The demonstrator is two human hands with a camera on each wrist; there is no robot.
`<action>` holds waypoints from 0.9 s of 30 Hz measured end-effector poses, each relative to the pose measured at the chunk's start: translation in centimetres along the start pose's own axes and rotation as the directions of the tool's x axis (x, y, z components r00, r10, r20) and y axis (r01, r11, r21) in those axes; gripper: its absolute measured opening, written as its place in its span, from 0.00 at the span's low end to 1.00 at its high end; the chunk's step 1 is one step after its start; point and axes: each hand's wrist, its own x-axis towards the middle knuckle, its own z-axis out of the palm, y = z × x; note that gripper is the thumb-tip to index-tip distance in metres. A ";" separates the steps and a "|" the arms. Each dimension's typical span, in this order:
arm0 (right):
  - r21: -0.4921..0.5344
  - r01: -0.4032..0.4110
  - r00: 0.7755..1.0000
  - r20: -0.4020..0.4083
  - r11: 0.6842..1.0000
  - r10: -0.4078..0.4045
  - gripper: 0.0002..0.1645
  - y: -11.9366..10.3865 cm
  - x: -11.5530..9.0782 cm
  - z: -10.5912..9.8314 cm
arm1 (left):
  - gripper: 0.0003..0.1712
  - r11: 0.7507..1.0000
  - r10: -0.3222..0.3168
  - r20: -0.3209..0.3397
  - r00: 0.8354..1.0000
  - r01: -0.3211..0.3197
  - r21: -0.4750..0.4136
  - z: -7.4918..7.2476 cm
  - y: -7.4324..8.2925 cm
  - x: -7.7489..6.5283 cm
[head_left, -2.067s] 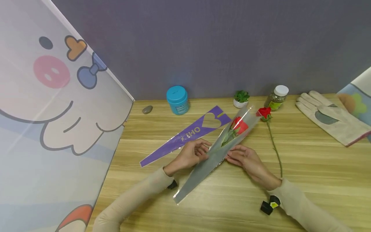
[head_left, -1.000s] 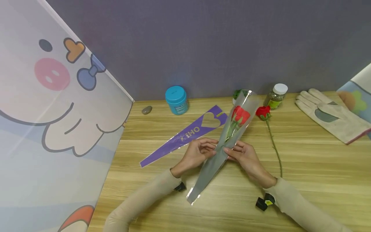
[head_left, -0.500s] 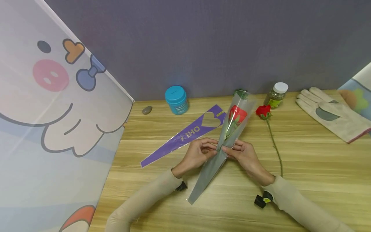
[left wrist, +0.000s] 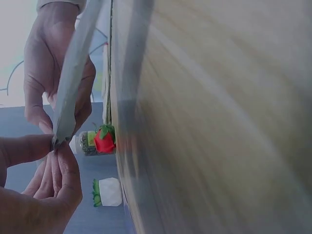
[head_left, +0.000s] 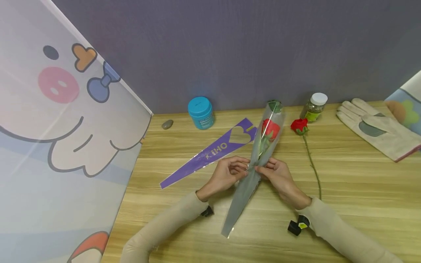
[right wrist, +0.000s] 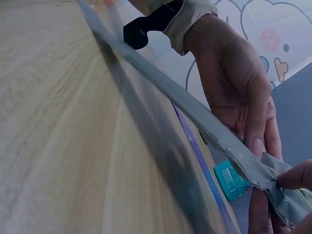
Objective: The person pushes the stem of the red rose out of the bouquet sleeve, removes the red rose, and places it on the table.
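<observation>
A long, tapered flower sleeve (head_left: 239,201), grey below and see-through above, slants over the table with a red rose (head_left: 271,129) inside its wide end. My left hand (head_left: 227,174) pinches the sleeve's left edge near the middle, thumb against fingers. From the other side my right hand (head_left: 279,179) pinches it, thumb on top. Between the two hands the film is gathered and creased. In the right wrist view the narrow part of the sleeve (right wrist: 195,112) runs above the table and casts a shadow. The rose's lower stem is hidden in the grey part.
A purple sleeve (head_left: 197,160) with a heart window lies left. A second rose (head_left: 299,126) lies right. At the back stand a blue tub (head_left: 201,113), a potted succulent (head_left: 275,106) behind the sleeve, and a jar (head_left: 314,107). A stone (head_left: 167,124) and work gloves (head_left: 375,128) flank them.
Both hands have come closer together at the sleeve's middle, and the film there is now gathered. The sleeve has swung more upright, its narrow end shifting right.
</observation>
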 end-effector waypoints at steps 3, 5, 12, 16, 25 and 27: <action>-0.005 -0.001 1.000 -0.007 1.000 0.001 0.25 -0.1 0.0 0.0 | 0.21 1.000 -0.002 -0.013 1.000 0.002 -0.009 0.1 0.1 0.1; -0.009 -0.003 1.000 -0.009 1.000 0.003 0.25 -0.1 0.1 -0.1 | 0.22 1.000 -0.009 -0.019 1.000 0.008 -0.018 0.1 0.1 0.1; 0.031 -0.014 1.000 0.014 0.999 0.014 0.25 -0.4 0.0 -0.3 | 0.25 0.997 -0.055 -0.042 0.998 0.052 -0.058 0.0 0.4 0.1; 0.053 -0.014 0.999 0.036 0.999 0.012 0.29 -0.8 -0.1 -0.5 | 0.26 0.996 -0.063 -0.028 0.998 0.060 -0.069 0.0 0.7 0.2; 0.047 -0.022 0.995 0.094 0.999 0.018 0.31 -1.2 -0.3 -1.0 | 0.26 0.993 -0.055 0.017 0.998 0.057 -0.106 -0.3 1.1 0.4; 0.042 -0.019 0.995 0.101 0.999 0.014 0.33 -1.3 -0.3 -1.0 | 0.26 0.993 -0.051 0.014 0.999 0.052 -0.103 -0.3 1.2 0.4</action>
